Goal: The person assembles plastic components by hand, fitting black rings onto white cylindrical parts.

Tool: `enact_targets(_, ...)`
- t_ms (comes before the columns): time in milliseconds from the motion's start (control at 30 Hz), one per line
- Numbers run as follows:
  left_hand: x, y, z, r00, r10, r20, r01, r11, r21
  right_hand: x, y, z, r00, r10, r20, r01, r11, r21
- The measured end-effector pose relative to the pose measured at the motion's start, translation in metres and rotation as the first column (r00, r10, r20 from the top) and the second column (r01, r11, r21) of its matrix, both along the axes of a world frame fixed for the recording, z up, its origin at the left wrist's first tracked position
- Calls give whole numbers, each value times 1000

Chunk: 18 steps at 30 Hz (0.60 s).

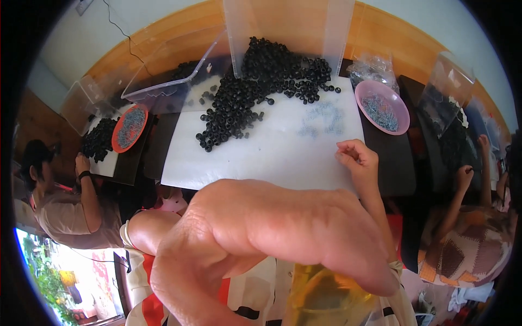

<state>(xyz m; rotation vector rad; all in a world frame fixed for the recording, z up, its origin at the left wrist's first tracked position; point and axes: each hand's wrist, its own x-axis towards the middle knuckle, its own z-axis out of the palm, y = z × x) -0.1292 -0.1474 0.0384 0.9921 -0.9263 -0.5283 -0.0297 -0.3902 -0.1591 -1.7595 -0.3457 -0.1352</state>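
Very close and large, my left hand (261,225) curls its fingers over a yellow see-through container (329,299), of which only part shows at the lower edge. The thumb is bent in on the near side; exactly how it touches the container is hidden. Beyond it, my right hand (359,158) rests at the right edge of a white sheet (261,160), fingers curled in, with nothing seen between them. Small black ring-shaped parts (234,108) lie heaped at the far left and middle of the sheet. Small silvery pieces (326,119) are scattered right of them.
A pink bowl (402,124) of metal pieces stands right of the sheet. A clear bin (288,27) stands at the back. Farther left are an orange bowl (116,138) and a person (65,212) at work; another person (467,244) works at the right.
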Motion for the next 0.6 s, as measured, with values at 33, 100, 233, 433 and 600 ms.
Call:
enact_targets(33, 1, 0, -1, 1000, 0, 22, 1, 1000, -28, -1, -2, 0, 1000, -5, 4, 5, 1000, -5)
enact_targets(100, 1, -1, -3, 998, 13, 64, -8, 997, -79, 1, -5, -4, 999, 4, 34, -4, 1000, -7)
enact_targets(233, 2, 0, -10, 989, 53, 137, -29, 984, -176, 5, -3, -9, 999, 18, 40, -19, 999, 26)
enact_targets(433, -4, 2, -17, 991, 10, -133, -40, 974, -224, 4, -1, -5, 999, 2, 32, -2, 1000, -7)
enact_targets(600, -2, 4, -23, 980, -36, -194, -16, 966, -258, 5, -1, -5, 999, -16, 40, 15, 1000, 5)
